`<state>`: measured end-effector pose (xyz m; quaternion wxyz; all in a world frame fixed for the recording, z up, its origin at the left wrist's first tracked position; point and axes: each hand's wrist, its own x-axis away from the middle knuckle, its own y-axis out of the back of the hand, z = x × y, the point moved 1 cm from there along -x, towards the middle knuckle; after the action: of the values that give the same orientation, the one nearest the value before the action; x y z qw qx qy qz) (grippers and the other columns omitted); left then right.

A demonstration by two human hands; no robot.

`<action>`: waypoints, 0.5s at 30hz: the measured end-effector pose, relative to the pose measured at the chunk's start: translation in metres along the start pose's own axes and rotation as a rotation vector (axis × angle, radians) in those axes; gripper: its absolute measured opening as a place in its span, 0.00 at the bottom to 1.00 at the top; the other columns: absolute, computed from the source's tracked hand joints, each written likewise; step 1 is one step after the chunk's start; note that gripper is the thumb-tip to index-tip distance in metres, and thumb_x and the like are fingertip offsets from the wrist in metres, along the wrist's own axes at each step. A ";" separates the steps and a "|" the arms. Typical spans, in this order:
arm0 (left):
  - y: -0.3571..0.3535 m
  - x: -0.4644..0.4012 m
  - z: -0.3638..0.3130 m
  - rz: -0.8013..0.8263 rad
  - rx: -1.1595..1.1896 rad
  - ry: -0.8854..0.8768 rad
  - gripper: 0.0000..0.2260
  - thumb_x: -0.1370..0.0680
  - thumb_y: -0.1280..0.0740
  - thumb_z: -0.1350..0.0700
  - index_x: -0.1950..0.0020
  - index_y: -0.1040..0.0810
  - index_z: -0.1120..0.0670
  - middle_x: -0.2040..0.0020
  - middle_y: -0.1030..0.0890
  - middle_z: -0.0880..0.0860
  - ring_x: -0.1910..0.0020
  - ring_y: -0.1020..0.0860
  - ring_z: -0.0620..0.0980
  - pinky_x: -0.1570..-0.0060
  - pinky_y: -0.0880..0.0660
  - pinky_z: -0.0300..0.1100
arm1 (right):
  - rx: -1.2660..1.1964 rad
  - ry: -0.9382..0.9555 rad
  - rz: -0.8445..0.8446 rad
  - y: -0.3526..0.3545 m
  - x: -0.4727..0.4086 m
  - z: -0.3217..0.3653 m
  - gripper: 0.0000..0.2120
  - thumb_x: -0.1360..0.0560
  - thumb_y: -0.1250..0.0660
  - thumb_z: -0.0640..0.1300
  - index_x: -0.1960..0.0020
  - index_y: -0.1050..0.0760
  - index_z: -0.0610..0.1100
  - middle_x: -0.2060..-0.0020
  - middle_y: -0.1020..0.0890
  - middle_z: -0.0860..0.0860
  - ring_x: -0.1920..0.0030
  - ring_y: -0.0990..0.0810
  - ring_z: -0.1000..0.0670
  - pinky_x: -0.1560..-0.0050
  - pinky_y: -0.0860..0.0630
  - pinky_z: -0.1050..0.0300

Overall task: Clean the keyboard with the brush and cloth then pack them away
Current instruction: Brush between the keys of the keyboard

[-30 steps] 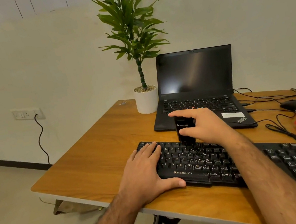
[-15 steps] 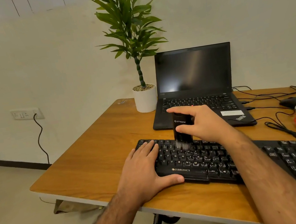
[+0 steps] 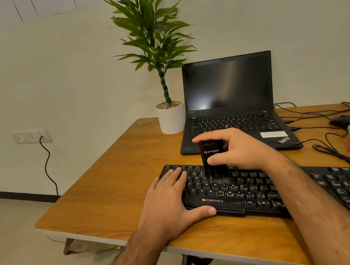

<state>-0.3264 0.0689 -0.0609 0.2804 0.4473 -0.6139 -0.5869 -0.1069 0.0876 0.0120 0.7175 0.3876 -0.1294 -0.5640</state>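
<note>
We are brushing: our right hand (image 3: 238,149) pinches the brush (image 3: 212,163) upright at frame centre, bristles on the keyboard (image 3: 293,191); our left hand (image 3: 171,204) lies flat on its left end. Next, sweep along the rows.

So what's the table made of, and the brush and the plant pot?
The table looks like wood or a wood-look laminate: orange-brown with grain lines and a soft sheen. The brush, held by the right hand, seems to be black plastic, smooth with printed lettering, and thin bristles at the bottom. The plant pot is plain matte white, maybe ceramic or plastic.
</note>
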 end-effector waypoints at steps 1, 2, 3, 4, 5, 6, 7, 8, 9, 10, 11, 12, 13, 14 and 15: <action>0.000 0.000 0.000 0.001 0.001 0.000 0.55 0.37 0.49 0.18 0.18 0.48 0.49 0.18 0.48 0.46 0.20 0.51 0.44 0.21 0.55 0.46 | -0.030 -0.002 0.017 0.001 0.001 0.001 0.26 0.28 0.27 0.42 0.36 0.25 0.64 0.42 0.22 0.63 0.46 0.21 0.60 0.45 0.22 0.60; 0.001 -0.001 0.001 0.003 0.000 0.002 0.55 0.38 0.50 0.17 0.18 0.48 0.49 0.18 0.48 0.46 0.20 0.51 0.44 0.21 0.55 0.46 | -0.019 -0.006 -0.007 0.001 0.000 -0.001 0.26 0.28 0.27 0.43 0.36 0.26 0.65 0.41 0.21 0.62 0.46 0.21 0.59 0.45 0.21 0.59; 0.001 -0.001 0.001 0.004 -0.003 0.003 0.56 0.38 0.51 0.17 0.18 0.48 0.49 0.18 0.48 0.46 0.20 0.51 0.44 0.21 0.55 0.46 | 0.033 -0.010 -0.065 0.001 -0.001 -0.003 0.25 0.27 0.28 0.44 0.35 0.26 0.66 0.41 0.21 0.60 0.46 0.21 0.58 0.45 0.21 0.57; 0.001 -0.001 0.001 0.005 -0.006 0.004 0.56 0.39 0.52 0.17 0.18 0.48 0.49 0.18 0.48 0.46 0.20 0.51 0.44 0.21 0.55 0.46 | 0.112 -0.015 -0.128 0.000 -0.002 -0.004 0.25 0.27 0.28 0.46 0.34 0.28 0.66 0.40 0.21 0.58 0.46 0.21 0.57 0.44 0.21 0.54; 0.001 -0.001 0.001 0.004 -0.008 0.003 0.56 0.39 0.52 0.17 0.18 0.48 0.49 0.18 0.48 0.46 0.20 0.51 0.44 0.21 0.55 0.46 | 0.169 -0.013 -0.170 -0.001 -0.002 -0.005 0.26 0.27 0.29 0.47 0.34 0.28 0.66 0.41 0.20 0.57 0.46 0.21 0.57 0.43 0.21 0.53; 0.000 -0.001 0.001 0.003 -0.009 0.002 0.56 0.39 0.52 0.17 0.18 0.48 0.49 0.18 0.48 0.46 0.20 0.51 0.44 0.21 0.55 0.46 | 0.177 -0.006 -0.174 -0.003 -0.003 -0.006 0.26 0.27 0.29 0.47 0.34 0.29 0.66 0.42 0.20 0.57 0.46 0.21 0.57 0.44 0.21 0.53; 0.000 0.000 0.000 0.003 -0.007 0.001 0.56 0.39 0.52 0.17 0.18 0.48 0.49 0.18 0.48 0.46 0.20 0.50 0.44 0.21 0.55 0.46 | 0.136 0.006 -0.144 -0.004 -0.002 -0.005 0.26 0.27 0.29 0.46 0.34 0.28 0.66 0.41 0.20 0.58 0.46 0.21 0.57 0.44 0.21 0.54; 0.001 0.000 -0.001 0.004 -0.005 0.003 0.56 0.39 0.51 0.17 0.18 0.48 0.49 0.18 0.48 0.46 0.20 0.50 0.44 0.21 0.55 0.46 | 0.068 0.013 -0.084 -0.004 -0.002 -0.003 0.26 0.28 0.28 0.45 0.34 0.27 0.65 0.40 0.21 0.60 0.45 0.21 0.58 0.44 0.21 0.56; 0.001 0.000 -0.001 0.006 -0.002 0.006 0.56 0.39 0.51 0.17 0.18 0.48 0.49 0.18 0.48 0.46 0.20 0.50 0.44 0.21 0.55 0.46 | 0.000 0.022 -0.023 -0.004 -0.001 -0.001 0.26 0.28 0.27 0.44 0.35 0.26 0.64 0.39 0.22 0.61 0.44 0.21 0.59 0.44 0.21 0.58; 0.001 0.000 -0.001 0.008 -0.003 0.009 0.56 0.39 0.51 0.17 0.18 0.48 0.49 0.18 0.48 0.46 0.20 0.50 0.44 0.21 0.55 0.46 | -0.040 0.025 0.011 -0.004 -0.001 0.000 0.26 0.28 0.26 0.43 0.35 0.26 0.63 0.39 0.22 0.62 0.44 0.21 0.59 0.44 0.21 0.59; 0.002 0.000 -0.001 0.010 -0.005 0.009 0.56 0.39 0.51 0.17 0.18 0.48 0.49 0.18 0.48 0.46 0.20 0.51 0.44 0.21 0.55 0.46 | -0.053 0.025 0.005 -0.004 -0.001 0.000 0.26 0.28 0.26 0.43 0.35 0.26 0.63 0.39 0.22 0.62 0.44 0.21 0.59 0.44 0.21 0.59; 0.002 -0.001 -0.001 0.011 -0.007 0.009 0.56 0.39 0.51 0.17 0.18 0.48 0.49 0.18 0.48 0.46 0.20 0.51 0.44 0.21 0.55 0.46 | -0.035 0.017 -0.034 -0.004 -0.001 -0.002 0.26 0.28 0.27 0.44 0.34 0.26 0.63 0.39 0.22 0.60 0.44 0.21 0.58 0.44 0.21 0.58; 0.002 0.000 -0.001 0.012 -0.008 0.010 0.56 0.39 0.51 0.17 0.18 0.48 0.49 0.18 0.48 0.46 0.20 0.51 0.44 0.21 0.55 0.46 | 0.011 0.006 -0.087 -0.004 -0.001 -0.004 0.26 0.27 0.28 0.45 0.34 0.27 0.64 0.39 0.21 0.59 0.44 0.21 0.58 0.44 0.21 0.58; 0.001 -0.001 -0.001 0.013 -0.009 0.010 0.56 0.39 0.51 0.17 0.18 0.48 0.49 0.18 0.48 0.46 0.20 0.51 0.44 0.21 0.56 0.46 | 0.073 0.001 -0.130 -0.005 -0.002 -0.005 0.26 0.27 0.28 0.46 0.32 0.28 0.64 0.40 0.21 0.57 0.44 0.21 0.58 0.44 0.21 0.58; 0.001 -0.001 -0.001 0.014 -0.007 0.010 0.56 0.39 0.51 0.17 0.18 0.48 0.49 0.18 0.48 0.46 0.20 0.51 0.44 0.21 0.56 0.46 | 0.134 0.007 -0.147 -0.005 -0.002 -0.003 0.27 0.26 0.29 0.47 0.31 0.30 0.64 0.39 0.21 0.57 0.45 0.21 0.58 0.44 0.22 0.59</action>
<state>-0.3256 0.0690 -0.0594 0.2892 0.4448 -0.6135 -0.5849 -0.1091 0.0909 0.0070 0.6472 0.4452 -0.1357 -0.6038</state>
